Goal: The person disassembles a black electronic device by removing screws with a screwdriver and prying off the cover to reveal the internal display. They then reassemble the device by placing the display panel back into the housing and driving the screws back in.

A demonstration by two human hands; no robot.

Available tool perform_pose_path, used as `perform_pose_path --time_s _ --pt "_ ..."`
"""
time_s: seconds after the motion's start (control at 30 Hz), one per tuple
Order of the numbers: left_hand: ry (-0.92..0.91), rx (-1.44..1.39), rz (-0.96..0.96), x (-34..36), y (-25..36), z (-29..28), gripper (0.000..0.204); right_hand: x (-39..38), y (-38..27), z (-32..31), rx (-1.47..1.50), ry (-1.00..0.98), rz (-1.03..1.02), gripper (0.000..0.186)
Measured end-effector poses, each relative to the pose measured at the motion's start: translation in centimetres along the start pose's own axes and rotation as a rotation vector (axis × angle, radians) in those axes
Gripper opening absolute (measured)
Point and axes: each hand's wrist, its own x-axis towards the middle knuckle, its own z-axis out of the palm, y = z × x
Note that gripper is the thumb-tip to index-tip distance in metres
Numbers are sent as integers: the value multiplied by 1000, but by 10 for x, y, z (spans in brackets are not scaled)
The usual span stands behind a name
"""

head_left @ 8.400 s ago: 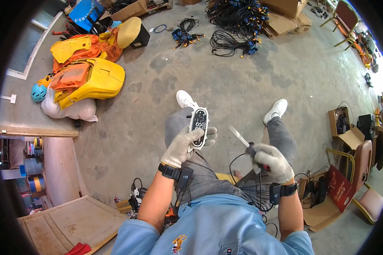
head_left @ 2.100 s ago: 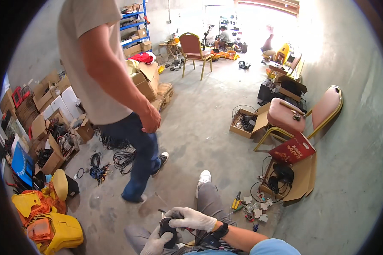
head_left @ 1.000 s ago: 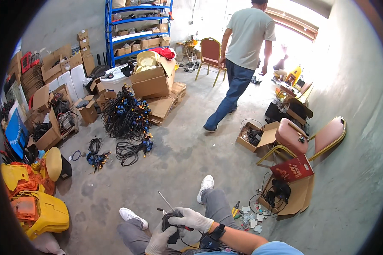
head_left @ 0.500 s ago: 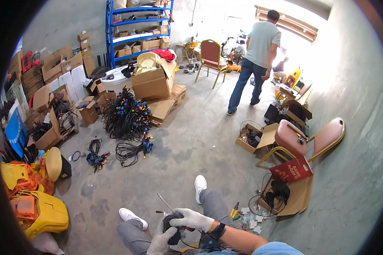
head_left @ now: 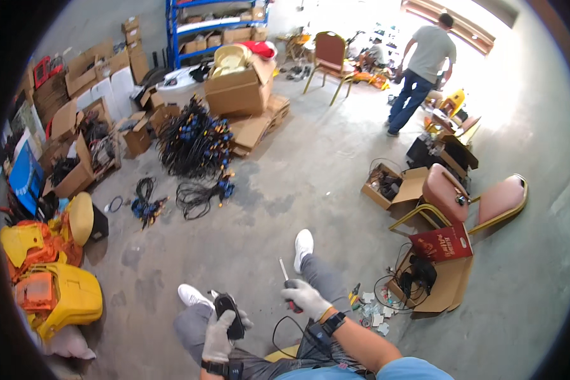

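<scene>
In my right hand [head_left: 308, 299], which wears a pale work glove, is a screwdriver [head_left: 283, 268] with a black and red handle. Its metal shaft points up and away from me. My left hand [head_left: 218, 337], gloved too, is closed round a black oblong device [head_left: 229, 311] that has a light metallic piece at its far end. The screwdriver and the device are apart. A thin black cable [head_left: 276, 329] loops between my hands over my lap. My fingers hide part of the device, so its exact kind cannot be made out.
Pliers [head_left: 354, 294] and small white pieces [head_left: 377, 310] lie by my right leg, beside an open carton [head_left: 455, 288]. Pink chairs [head_left: 446, 195] stand beyond. Yellow plastic shells [head_left: 76, 297] are at left, bundled black cables [head_left: 193, 142] ahead. A person [head_left: 424, 69] walks at the far right.
My hands have separated: the right has drawn the screwdriver away to the right, the left has brought the device leftward. The walking person has gone farther off to the right. My view has shifted slightly.
</scene>
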Motion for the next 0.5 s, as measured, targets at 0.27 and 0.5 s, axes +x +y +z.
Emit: perform_pose_path --time_s 0.27,0.5 --pt "21 0 -5 57 19 -22 38 83 54 -30 -9 147 0 20" --pt "108 11 -98 63 16 -30 62 141 153 -5 -52 164 416 19"
